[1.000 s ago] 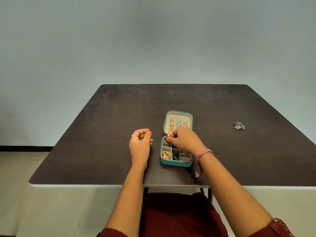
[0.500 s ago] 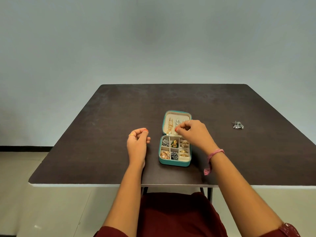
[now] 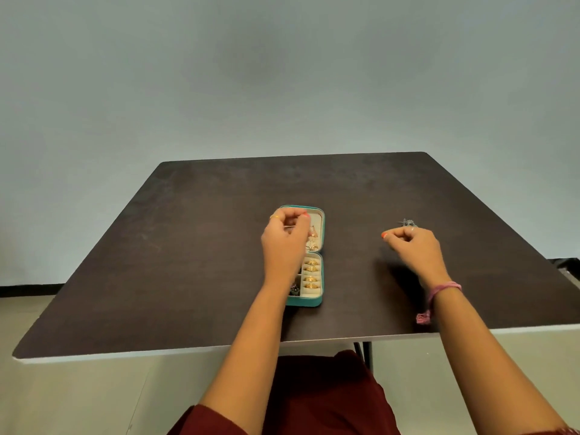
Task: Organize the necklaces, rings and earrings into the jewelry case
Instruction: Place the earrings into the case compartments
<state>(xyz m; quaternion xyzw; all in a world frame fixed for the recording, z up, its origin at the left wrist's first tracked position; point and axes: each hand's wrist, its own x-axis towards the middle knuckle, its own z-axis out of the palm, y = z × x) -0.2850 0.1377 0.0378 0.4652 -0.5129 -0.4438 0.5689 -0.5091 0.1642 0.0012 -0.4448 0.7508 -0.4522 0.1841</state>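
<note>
The teal jewelry case (image 3: 307, 303) lies open in the middle of the dark table (image 3: 194, 252). Gold rings (image 3: 311, 274) fill its right slots, and gold earrings (image 3: 314, 238) hang in the cream lid. My left hand (image 3: 282, 246) hovers over the case's left side and lid, hiding those compartments. Its fingers are curled and seem to pinch a thin silvery piece (image 3: 289, 227). To the right, my right hand (image 3: 412, 246) has its fingers curled just in front of a small silver jewelry piece (image 3: 408, 222) on the table. Its thumb points left, away from that piece.
A plain grey wall stands behind the table. The table's near edge (image 3: 188, 351) runs in front of my lap, and a black table leg (image 3: 365, 353) shows below it. A pink thread band (image 3: 439, 291) circles my right wrist.
My right hand left the case and moved right to the silver piece. My left hand rose from the table beside the case and now sits over its left side and lid.
</note>
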